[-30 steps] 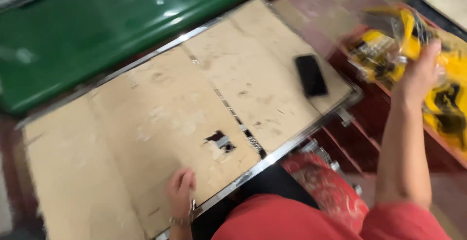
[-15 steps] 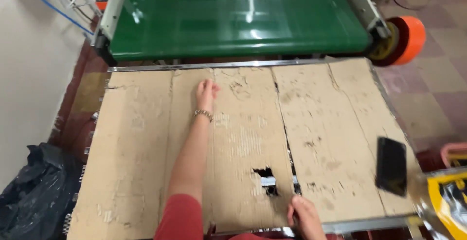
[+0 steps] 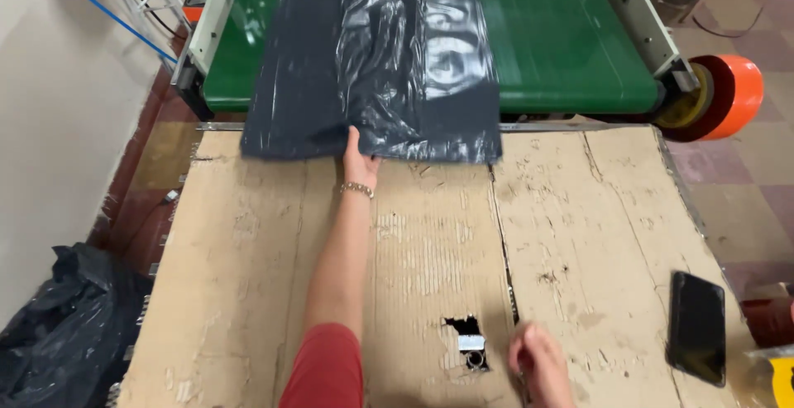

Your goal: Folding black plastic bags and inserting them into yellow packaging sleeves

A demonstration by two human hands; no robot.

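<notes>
A flat black plastic bag (image 3: 372, 60) lies on the green conveyor belt (image 3: 562, 52), and its near edge hangs over onto the cardboard-covered table (image 3: 595, 234). My left hand (image 3: 358, 156) is stretched far forward and pinches that near edge of the bag at its middle. A thin bracelet is on that wrist. My right hand (image 3: 542, 367) rests low at the table's near edge, blurred, with its fingers curled. It sits beside a torn hole (image 3: 465, 325) in the cardboard where a small metal part shows.
A black phone (image 3: 696, 325) lies on the table's right side. An orange roll (image 3: 724, 93) sits at the conveyor's right end. A heap of black plastic (image 3: 58, 333) lies on the floor at left, by a pale wall. A yellow packet (image 3: 782, 371) peeks in at the bottom right.
The view swung from the right side to face the conveyor. The black bag came forward along the belt. My left hand reached out from the cardboard and took its near edge.
</notes>
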